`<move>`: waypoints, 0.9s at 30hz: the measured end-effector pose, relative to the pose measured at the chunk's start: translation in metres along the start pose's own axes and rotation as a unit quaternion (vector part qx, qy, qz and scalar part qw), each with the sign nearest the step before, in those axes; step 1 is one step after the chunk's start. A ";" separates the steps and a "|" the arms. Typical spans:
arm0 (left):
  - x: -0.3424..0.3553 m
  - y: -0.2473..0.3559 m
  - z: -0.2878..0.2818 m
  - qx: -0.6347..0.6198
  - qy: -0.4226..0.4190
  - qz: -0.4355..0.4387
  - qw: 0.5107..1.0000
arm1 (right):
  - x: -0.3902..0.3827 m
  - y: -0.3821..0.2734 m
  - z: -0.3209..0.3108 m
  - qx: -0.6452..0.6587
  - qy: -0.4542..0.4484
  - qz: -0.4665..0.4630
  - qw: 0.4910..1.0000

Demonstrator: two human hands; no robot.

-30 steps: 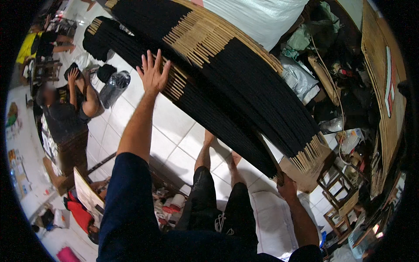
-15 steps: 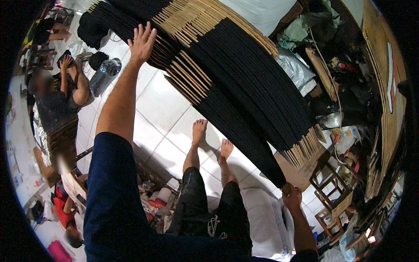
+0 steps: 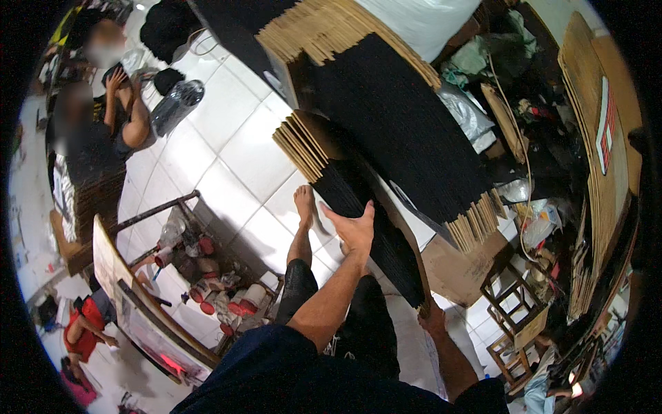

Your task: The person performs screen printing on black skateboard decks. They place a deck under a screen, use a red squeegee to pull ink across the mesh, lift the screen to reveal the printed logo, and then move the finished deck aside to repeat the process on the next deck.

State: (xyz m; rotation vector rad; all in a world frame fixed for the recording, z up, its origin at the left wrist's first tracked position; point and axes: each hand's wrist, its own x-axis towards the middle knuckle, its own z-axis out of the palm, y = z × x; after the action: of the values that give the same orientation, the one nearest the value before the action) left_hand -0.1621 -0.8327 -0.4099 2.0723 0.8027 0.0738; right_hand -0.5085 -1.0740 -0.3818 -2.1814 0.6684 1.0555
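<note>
Two bundles of long black sticks with bare tan ends lie across the white tiled floor (image 3: 227, 131). The smaller bundle (image 3: 358, 221) rests slanted over the person's lap, tan ends toward the upper left, its far end near the cardboard box (image 3: 455, 265). The larger bundle (image 3: 400, 117) sits above it, running toward the upper edge of the floor and spreading wide. Left hand (image 3: 355, 228) lies flat on the near edge of the smaller bundle, grip spread, fingers extended and thumb out, palm against the black sticks. Right hand (image 3: 433, 319) is at the lower end of the same bundle, touching it; cannot tell whether its grip is closed, since the sticks hide the fingers. Person's bare foot (image 3: 303, 200) rests on the floor just beside the tan ends. A clear plastic bottle (image 3: 176, 103) lies on the floor toward the upper left, near another seated person (image 3: 103, 117). Small wooden stools (image 3: 514, 310) stand at the right.
</note>
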 end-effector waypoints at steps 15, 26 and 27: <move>0.138 -0.138 -0.206 -0.083 0.021 -0.245 0.966 | -0.033 -0.166 0.046 -0.274 0.007 -0.145 0.951; 0.321 -0.192 -0.389 -0.130 0.150 -0.174 0.965 | 0.045 -0.405 0.163 -0.310 -0.107 -0.207 0.922; 0.320 -0.200 -0.397 -0.237 0.152 -0.152 0.948 | 0.048 -0.432 0.179 -0.294 -0.116 -0.211 0.925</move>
State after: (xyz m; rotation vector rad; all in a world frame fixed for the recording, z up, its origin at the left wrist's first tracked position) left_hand -0.1460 -0.2855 -0.3968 1.4841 1.1567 0.3859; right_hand -0.2851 -0.6604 -0.3761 -2.4658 -0.2685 1.3582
